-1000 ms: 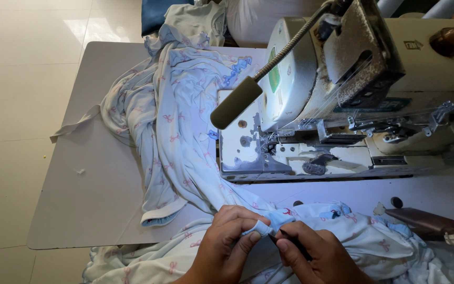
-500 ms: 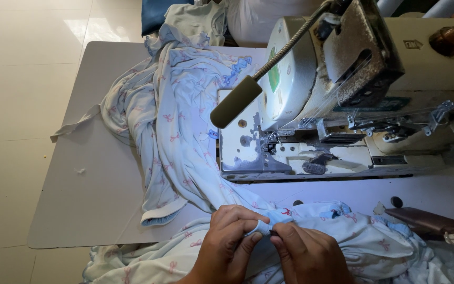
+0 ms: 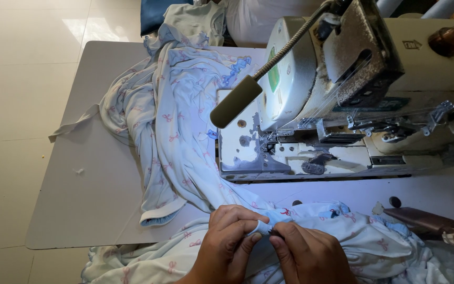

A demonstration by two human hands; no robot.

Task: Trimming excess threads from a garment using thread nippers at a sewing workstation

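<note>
Both hands, left hand and right hand, pinch closed on a fold of pale blue cloth at the desk edge, just below the sewing machine.

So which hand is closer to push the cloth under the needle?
Probably the right hand: it sits nearer the needle. The left hand pinches the cloth edge.

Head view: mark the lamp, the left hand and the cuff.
lamp (image 3: 236, 101), head view, on its grey head.
left hand (image 3: 230, 236), head view, on its back.
cuff (image 3: 162, 212), head view, on the ribbed band.
</note>
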